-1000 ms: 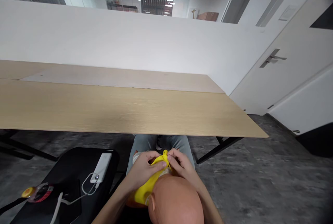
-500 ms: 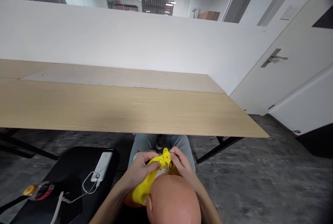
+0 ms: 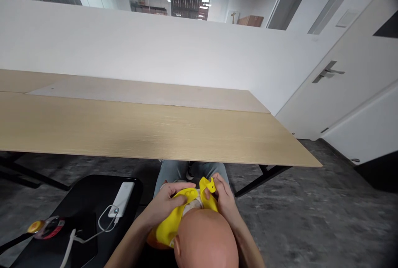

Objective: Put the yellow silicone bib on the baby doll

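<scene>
A bald doll (image 3: 207, 241) lies on my lap, its head toward me. Round its neck is a yellow bib (image 3: 169, 225) of smooth, bendy material, its two neck ends apart. My left hand (image 3: 169, 201) pinches the left end, which has round studs, between thumb and fingers. In my right hand (image 3: 223, 193) is the other end, a strap with small holes, bent upward and gripped at its tip. White patterned cloth shows at the doll's neck between the two ends.
A wooden table (image 3: 149, 131) stands in front of my knees. On my left, a black chair seat (image 3: 88, 193) bears a white power bank (image 3: 122, 198) with a cable and a strap. A door (image 3: 351, 77) is at the right.
The two ends of the bib's neck were together and now stand apart. My right hand has moved slightly right with the strap; my left hand has hardly moved.
</scene>
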The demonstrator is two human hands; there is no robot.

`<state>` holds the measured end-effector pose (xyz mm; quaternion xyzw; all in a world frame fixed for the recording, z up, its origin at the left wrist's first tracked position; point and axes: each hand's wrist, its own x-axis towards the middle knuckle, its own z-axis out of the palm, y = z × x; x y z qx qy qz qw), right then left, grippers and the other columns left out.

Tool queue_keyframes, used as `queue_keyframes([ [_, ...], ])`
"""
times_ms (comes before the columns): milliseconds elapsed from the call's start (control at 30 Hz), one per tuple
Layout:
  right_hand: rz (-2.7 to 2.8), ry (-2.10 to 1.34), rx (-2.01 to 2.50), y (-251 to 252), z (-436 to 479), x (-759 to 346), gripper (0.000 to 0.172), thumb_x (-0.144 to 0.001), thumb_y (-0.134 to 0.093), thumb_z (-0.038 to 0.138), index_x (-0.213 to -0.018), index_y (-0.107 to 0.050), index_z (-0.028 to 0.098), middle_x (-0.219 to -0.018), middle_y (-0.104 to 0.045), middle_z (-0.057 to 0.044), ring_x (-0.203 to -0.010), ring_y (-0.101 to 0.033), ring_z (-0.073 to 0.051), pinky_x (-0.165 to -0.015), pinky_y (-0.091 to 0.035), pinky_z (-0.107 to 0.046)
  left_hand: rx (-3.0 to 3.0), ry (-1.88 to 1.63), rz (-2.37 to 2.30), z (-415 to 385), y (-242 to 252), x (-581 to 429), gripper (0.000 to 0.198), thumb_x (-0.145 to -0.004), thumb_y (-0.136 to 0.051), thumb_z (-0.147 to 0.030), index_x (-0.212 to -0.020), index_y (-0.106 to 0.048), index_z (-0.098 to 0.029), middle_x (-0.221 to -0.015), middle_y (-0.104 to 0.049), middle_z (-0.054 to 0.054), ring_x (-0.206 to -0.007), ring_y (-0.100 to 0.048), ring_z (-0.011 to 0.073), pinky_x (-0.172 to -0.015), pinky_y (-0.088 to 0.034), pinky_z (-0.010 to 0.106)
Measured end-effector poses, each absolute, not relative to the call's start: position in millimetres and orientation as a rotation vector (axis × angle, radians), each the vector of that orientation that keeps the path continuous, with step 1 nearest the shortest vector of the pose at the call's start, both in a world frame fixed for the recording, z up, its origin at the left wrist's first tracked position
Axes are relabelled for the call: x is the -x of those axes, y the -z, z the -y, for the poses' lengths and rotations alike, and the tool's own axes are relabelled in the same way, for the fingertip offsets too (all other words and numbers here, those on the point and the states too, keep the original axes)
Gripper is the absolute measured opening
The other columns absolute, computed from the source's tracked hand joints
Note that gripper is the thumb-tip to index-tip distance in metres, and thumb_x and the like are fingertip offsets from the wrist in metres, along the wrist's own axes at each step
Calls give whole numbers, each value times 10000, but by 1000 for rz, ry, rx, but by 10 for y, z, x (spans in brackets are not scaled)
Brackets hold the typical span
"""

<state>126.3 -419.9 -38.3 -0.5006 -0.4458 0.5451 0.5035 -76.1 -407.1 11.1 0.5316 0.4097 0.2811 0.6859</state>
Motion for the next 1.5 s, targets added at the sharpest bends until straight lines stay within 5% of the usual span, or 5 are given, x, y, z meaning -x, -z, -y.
queue_keyframes([
  [467,484,-1583,1010,211,4144,-1270,253,-682,-655,386,-797,-540,192,-771,-550,-13,-641,-485,-141,-568,-377,-245,-1045,-879,-864,4058,6,966,639,-784,-692,-356,-1382,-496,-251,-885,-608,-3,-778,-563,138,-708,-437,236],
  [700,458,-1571,957,218,4124,-1309,231,-646,-696,344,-716,-546,183,-1084,-574,-41,-879,-559,-197,-718,-475,-286,-1287,-721,-719,3993,28,1220,726,-806,-675,-395,-1461,-382,-281,-1262,-578,63,-1189,-513,269,-1060,-348,387],
  [1000,486,-1817,740,218,4131,-1391,235,-788,-644,418,-785,-630,183,-1211,-636,-89,-1133,-580,-286,-991,-399,-416,-1594,-488,-634,3953,-120,1457,730,-723,-736,-518,-1382,-510,-301,-1484,-410,81,-1377,-324,362,-1149,-222,479],
  [1333,369,-1743,773,208,4124,-1399,354,-725,-715,468,-736,-473,209,-864,-681,-61,-757,-620,-220,-747,-457,-361,-1617,-458,-592,3938,-112,1573,637,-718,-762,-453,-1317,-584,-326,-1516,-360,58,-1405,-280,372,-1138,-256,475],
  [1500,531,-1743,700,215,4114,-1400,410,-699,-712,439,-695,-372,211,-704,-567,-12,-561,-509,-154,-601,-383,-305,-1637,-482,-581,3930,-159,1575,320,-792,-715,-365,-1106,-734,-302,-1487,-419,45,-1357,-381,354,-1127,-285,446],
])
